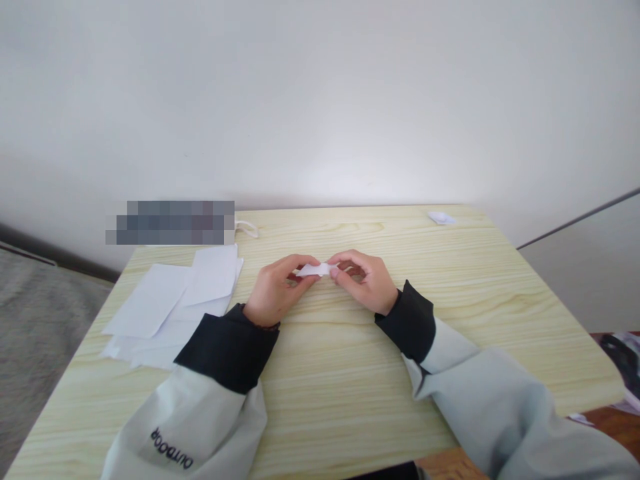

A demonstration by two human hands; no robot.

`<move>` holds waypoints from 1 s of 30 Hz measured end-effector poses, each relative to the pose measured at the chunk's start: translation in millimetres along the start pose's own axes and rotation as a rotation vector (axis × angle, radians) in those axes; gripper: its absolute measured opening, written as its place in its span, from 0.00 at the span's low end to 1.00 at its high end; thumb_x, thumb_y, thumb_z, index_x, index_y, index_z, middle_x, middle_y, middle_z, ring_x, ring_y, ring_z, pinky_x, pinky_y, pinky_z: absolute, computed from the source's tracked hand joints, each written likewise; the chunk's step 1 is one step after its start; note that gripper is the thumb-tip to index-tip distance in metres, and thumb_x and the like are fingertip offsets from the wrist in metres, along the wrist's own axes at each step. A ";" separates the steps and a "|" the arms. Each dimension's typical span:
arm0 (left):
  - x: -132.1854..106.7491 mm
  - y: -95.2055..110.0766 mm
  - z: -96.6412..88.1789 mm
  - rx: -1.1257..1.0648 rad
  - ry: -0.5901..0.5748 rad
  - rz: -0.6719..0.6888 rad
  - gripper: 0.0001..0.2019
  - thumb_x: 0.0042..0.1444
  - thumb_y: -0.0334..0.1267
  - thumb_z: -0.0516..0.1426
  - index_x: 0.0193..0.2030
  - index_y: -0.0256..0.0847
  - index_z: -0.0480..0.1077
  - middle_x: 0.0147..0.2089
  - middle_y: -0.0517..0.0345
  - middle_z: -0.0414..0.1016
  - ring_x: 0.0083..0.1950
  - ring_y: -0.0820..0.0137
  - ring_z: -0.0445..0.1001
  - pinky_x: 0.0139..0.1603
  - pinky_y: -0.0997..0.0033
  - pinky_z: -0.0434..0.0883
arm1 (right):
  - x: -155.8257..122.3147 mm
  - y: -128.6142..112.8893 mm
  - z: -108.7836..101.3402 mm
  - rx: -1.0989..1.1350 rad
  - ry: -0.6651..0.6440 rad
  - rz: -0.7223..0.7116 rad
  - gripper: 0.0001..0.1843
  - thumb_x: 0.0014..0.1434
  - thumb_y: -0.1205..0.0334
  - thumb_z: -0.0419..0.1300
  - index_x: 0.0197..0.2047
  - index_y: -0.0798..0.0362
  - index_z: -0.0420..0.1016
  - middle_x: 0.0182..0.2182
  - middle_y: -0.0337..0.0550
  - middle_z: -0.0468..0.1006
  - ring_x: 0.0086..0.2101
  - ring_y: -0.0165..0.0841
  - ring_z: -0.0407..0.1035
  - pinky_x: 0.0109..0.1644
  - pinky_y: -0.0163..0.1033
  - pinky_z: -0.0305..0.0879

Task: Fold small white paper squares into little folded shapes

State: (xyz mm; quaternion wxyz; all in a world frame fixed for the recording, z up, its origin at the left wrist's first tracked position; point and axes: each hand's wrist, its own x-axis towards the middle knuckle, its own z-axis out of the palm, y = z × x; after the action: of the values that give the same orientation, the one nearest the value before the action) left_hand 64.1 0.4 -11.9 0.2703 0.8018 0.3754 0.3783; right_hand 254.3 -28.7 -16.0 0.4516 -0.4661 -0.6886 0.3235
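My left hand (277, 290) and my right hand (364, 280) meet over the middle of the pale wooden table (350, 400). Both pinch a small folded piece of white paper (315, 269) between thumb and fingers, the left at its left end, the right at its right end. The paper is held just above the tabletop. Both sleeves are pale grey with black cuffs.
A loose stack of white paper sheets (170, 303) lies on the table's left side, beside my left forearm. A small white folded paper piece (441, 217) rests at the far right corner. A white cord loop (247, 229) lies at the far edge. A white wall stands behind the table.
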 end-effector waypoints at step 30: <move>0.2 -1.5 -1.9 -0.280 -0.048 -0.342 0.15 0.55 0.46 0.57 0.41 0.37 0.75 0.32 0.55 0.81 0.33 0.66 0.80 0.37 0.70 0.77 | 3.6 8.2 0.1 0.048 0.024 0.105 0.11 0.59 0.57 0.58 0.38 0.51 0.79 0.31 0.40 0.82 0.31 0.35 0.78 0.34 0.37 0.76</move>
State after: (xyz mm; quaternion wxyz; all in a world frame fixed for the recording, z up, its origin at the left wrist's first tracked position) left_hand 62.1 1.7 -11.8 0.4478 0.6900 0.4431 0.3563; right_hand 256.5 -22.4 -22.0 0.4533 -0.4943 -0.6499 0.3575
